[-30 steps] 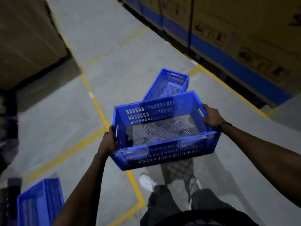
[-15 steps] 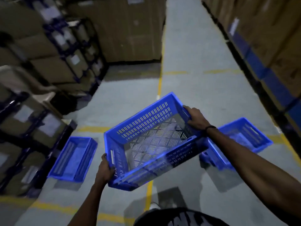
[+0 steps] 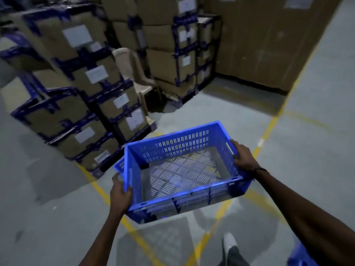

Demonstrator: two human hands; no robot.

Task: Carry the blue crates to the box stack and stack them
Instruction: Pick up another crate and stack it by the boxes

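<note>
Blue crate (image 3: 184, 169): held in the air above the grey floor (image 3: 288, 150), short of the box stack (image 3: 92, 96), which stands ahead and to the left of it; empty, tilted a little, right end higher.
Left hand (image 3: 120, 194): closed around the crate's left end wall near its front corner, fingers wrapped over the rim.
Right hand (image 3: 243, 156): closed on the crate's right end wall, thumb over the rim, fingers hidden outside it, probably in the handle slot.
Box stack: brown cartons with dark blue corner frames and white labels, several high; a pale plastic chair (image 3: 134, 73) sits in a gap behind it.
Floor marks: yellow lines (image 3: 269, 129) cross under the crate.
Second crate: a blue corner (image 3: 299, 256) shows at the bottom right, well apart from the held crate.
Handling: likely light, since it is empty and its walls and base are slotted; looks like rigid plastic, so it should keep shape. Smooth rims may slip.
Where to hold: the two short ends, one hand each, as now, which keeps it level for setting down.
Stage: judged mid-carry, not yet placed.
</note>
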